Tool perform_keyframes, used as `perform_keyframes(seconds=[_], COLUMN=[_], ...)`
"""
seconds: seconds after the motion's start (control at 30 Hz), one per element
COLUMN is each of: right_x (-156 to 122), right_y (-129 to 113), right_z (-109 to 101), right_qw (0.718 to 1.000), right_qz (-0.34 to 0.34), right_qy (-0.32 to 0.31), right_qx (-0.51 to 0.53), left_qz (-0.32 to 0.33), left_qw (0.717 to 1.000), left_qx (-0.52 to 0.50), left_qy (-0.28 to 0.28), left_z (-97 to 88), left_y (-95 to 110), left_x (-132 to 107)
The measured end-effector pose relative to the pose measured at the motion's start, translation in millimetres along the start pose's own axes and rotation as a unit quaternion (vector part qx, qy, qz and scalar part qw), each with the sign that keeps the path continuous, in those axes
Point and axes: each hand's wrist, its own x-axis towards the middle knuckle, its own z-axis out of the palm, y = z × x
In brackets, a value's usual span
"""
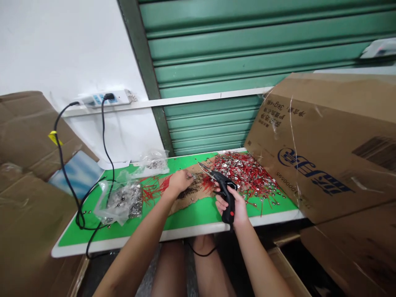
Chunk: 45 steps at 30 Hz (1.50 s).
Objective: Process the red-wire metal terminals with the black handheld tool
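My right hand (236, 206) is wrapped round the handle of a black, pistol-shaped soldering gun (227, 187), whose pointed metal tip reaches up and left. Just left of that tip, my left hand (179, 181) is low over a brown cardboard strip (182, 202), fingers closed in a pinch. What they hold is too small to make out. Dark scorched-looking marks and small bits cover the cardboard beside the fingers. Loose red wires (153, 187) lie left of my left hand. Right of the gun spreads a big pile of red wires with small metal tabs (244, 173).
On the green-topped table (154, 225), clear plastic bags of small metal parts (123, 200) lie at the left and back. Black cables (62, 152) run down from a power strip (108, 98). Large cardboard boxes flank both sides, including a printed box (334, 136). A green shutter (216, 74) stands behind.
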Motion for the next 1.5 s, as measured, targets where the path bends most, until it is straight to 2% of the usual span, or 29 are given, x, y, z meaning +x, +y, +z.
perform_keyframes(seconds=[0.17,0.43,1.07,1.17,1.27,1.5], right_x=[0.8,1.5,2.0,1.0,-0.1,1.5], right_y=[0.0,-0.9,0.0,-0.1,-0.6,0.5], right_z=[-0.2,1.1,2.2,3.1,4.4,4.6], right_qw=[1.000,1.000,1.000,1.000,1.000,1.000], right_qz=[0.005,0.008,0.007,0.015,0.013,0.009], right_qy=[0.000,-0.005,-0.001,-0.003,-0.005,-0.003], right_qx=[0.000,-0.012,-0.005,-0.010,-0.021,-0.018], left_qz=[-0.009,0.026,0.051,0.038,0.020,-0.014], left_qw=[1.000,0.996,0.998,0.999,0.999,0.999], left_qx=[-0.013,-0.020,-0.003,-0.007,-0.008,-0.019], left_qy=[-0.024,-0.086,-0.025,-0.018,-0.035,-0.034], left_z=[-0.7,-8.0,-2.0,-2.6,-3.6,1.6], left_y=[0.8,-0.3,-4.2,-4.1,-3.6,-4.4], left_x=[4.6,13.3,-5.4,-8.5,-8.7,-1.4])
